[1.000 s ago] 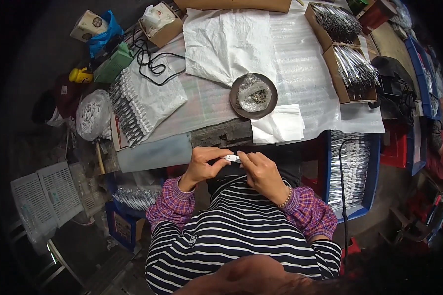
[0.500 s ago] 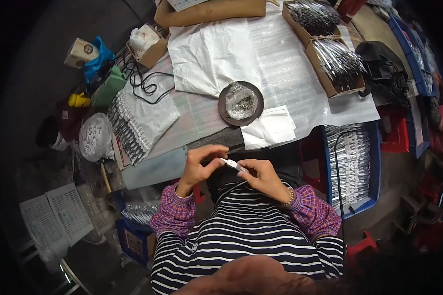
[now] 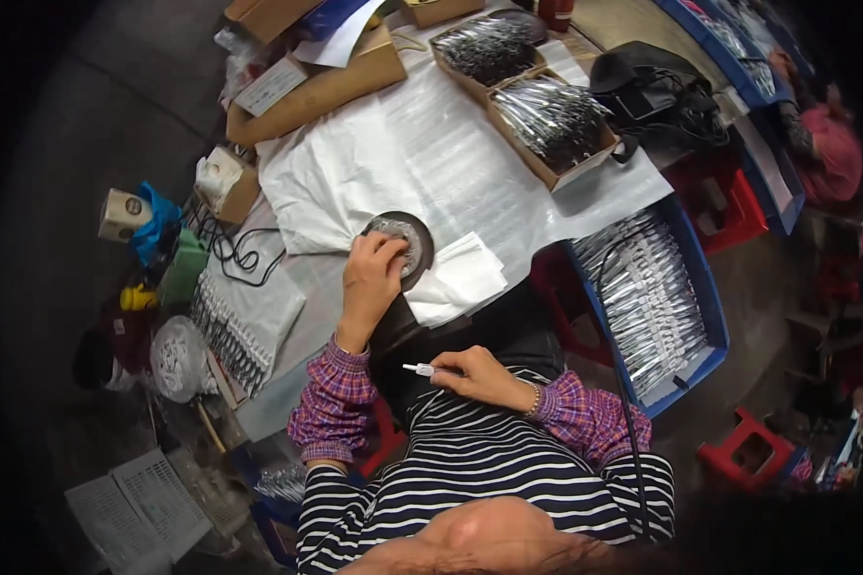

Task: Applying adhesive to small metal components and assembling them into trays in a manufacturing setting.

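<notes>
My left hand [image 3: 372, 280] reaches over a round dark dish [image 3: 426, 255] on the table, its fingertips bent down together into the dish. Clear plastic lines the dish, and small metal pieces [image 3: 393, 228] lie in it, partly covered by my fingers. Whatever those fingertips pinch is too small to make out. Close to my body, my right hand [image 3: 484, 377] grips a small white plastic piece [image 3: 418, 369] between thumb and fingers. Its narrow tip points left, and my fingers hide its other end. White paper sheets [image 3: 458, 278] lie just right of the dish.
Two cardboard boxes of thin metal tools [image 3: 551, 115] stand at the far right of the table. A blue bin of silvery packed pieces [image 3: 647, 307] is at my right. Rows of similar pieces [image 3: 228, 335] lie left. Another person [image 3: 825, 144] works at far right.
My left hand has left the white piece and moved forward into the dish. The right hand keeps the piece, now slightly lower. The whole view has turned.
</notes>
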Demonstrator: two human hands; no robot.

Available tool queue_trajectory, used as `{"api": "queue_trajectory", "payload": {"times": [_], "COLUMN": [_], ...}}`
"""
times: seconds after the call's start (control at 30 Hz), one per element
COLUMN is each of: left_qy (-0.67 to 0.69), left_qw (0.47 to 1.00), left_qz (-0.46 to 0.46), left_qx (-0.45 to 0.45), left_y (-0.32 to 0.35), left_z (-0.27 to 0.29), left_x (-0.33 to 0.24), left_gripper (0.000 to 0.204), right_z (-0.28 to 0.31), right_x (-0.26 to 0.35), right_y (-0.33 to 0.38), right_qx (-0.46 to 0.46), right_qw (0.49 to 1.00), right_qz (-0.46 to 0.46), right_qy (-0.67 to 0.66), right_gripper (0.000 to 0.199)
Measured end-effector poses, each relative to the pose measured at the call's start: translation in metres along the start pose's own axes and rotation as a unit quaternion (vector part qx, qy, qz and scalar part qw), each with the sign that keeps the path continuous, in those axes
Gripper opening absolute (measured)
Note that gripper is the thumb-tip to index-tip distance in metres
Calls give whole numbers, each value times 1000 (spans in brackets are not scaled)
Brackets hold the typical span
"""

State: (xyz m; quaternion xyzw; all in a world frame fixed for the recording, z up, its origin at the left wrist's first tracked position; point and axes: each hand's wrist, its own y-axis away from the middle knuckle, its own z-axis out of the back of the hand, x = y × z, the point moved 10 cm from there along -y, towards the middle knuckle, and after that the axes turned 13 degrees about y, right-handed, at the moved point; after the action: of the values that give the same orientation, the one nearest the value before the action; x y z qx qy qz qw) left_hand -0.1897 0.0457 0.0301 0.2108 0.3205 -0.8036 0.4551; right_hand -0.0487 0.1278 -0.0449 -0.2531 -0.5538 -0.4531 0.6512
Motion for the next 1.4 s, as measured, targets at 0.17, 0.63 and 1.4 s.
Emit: {"api": "queue_trajectory", "payload": {"times": [0.17, 0.63, 1.4], "left_qy": [7, -39, 362], "left_qw": [1000, 999, 909], "left_qz": [10, -10, 202], "left_qx": [11, -2, -46], "left_y": [0, 0, 27], "left_z": [-2, 0, 14], "left_x": [3, -2, 37], "left_gripper": [16, 14, 9], "right_z": [3, 9, 22], "right_x": [-3, -8, -23], "right_y": [0, 0, 3], "right_qx": [1, -16, -75], "right_qw": [1000, 1000, 990], "right_qz": [10, -17, -65], "right_qy": [-3, 0, -104], "right_gripper": [23, 23, 19]}}
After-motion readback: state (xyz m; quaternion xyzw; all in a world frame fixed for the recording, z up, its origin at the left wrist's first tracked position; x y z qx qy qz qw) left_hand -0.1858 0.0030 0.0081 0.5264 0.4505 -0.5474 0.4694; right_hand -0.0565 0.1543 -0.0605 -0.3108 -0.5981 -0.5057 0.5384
